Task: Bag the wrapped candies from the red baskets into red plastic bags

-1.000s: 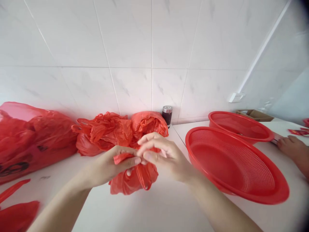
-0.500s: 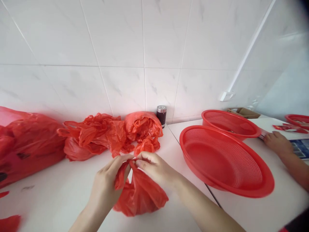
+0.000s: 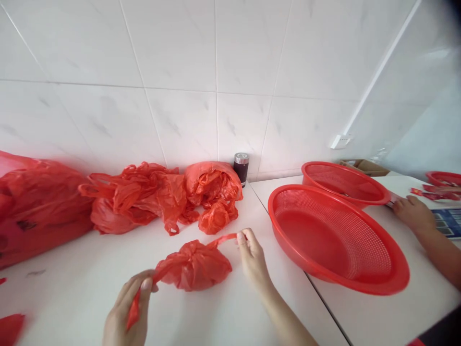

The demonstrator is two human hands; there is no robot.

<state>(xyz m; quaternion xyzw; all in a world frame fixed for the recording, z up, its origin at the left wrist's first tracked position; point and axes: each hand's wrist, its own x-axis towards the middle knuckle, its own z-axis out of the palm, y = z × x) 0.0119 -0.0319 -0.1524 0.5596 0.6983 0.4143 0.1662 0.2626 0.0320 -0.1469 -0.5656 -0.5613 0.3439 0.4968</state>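
Observation:
A small red plastic bag (image 3: 196,265), bunched into a ball, lies on the white counter (image 3: 72,293) between my hands. Each hand pinches one of its handles, and the two handles are pulled taut in opposite directions. My left hand (image 3: 127,310) is at the lower left, fingers closed round the left handle. Over on the right of the bag, my right hand (image 3: 252,257) has its fingertips closed on the other handle.
A heap of red plastic bags (image 3: 162,194) lies against the tiled wall, with a big red sack (image 3: 36,211) to its left. A dark jar (image 3: 240,168) stands behind. Two red mesh baskets (image 3: 334,240) (image 3: 344,182) sit to the right. Another person's hand (image 3: 414,214) rests by the far basket.
My hands were together above the bag, working its handles. They have moved apart, left hand down-left and right hand right, drawing the handles tight while the bag settled on the counter.

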